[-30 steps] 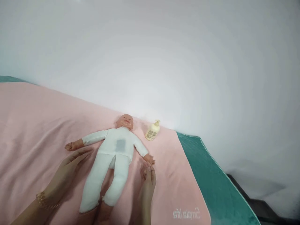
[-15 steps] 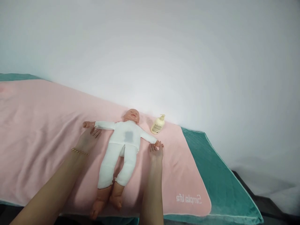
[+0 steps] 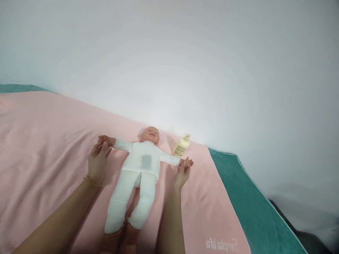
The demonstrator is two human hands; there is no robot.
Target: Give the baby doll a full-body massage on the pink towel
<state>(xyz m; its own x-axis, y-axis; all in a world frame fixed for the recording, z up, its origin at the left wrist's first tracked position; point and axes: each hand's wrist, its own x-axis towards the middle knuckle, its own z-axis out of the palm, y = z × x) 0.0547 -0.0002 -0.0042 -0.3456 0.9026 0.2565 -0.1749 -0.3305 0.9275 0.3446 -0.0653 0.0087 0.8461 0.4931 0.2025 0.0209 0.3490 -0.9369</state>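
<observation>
A baby doll (image 3: 140, 158) in a white suit with a grey patch on its chest lies on its back, arms spread wide, on a pink blanket (image 3: 209, 197). My left hand (image 3: 97, 160), with a beaded bracelet at the wrist, is closed on the doll's hand at the left. At the right, the fingers of my right hand (image 3: 182, 174) pinch the doll's other hand. A pale yellow pump bottle (image 3: 181, 146) stands just behind that doll arm. The doll's feet are partly cut off by the lower frame edge.
Beneath the pink blanket a green cover (image 3: 249, 190) shows at the right and far left. A white wall (image 3: 169, 63) rises behind the bed. Something dark (image 3: 312, 241) lies at the lower right.
Both my hands have closed on the doll's hands. The doll's forearms show more bare skin at the left sleeve. The view has shifted slightly, so the bottle and doll appear lower.
</observation>
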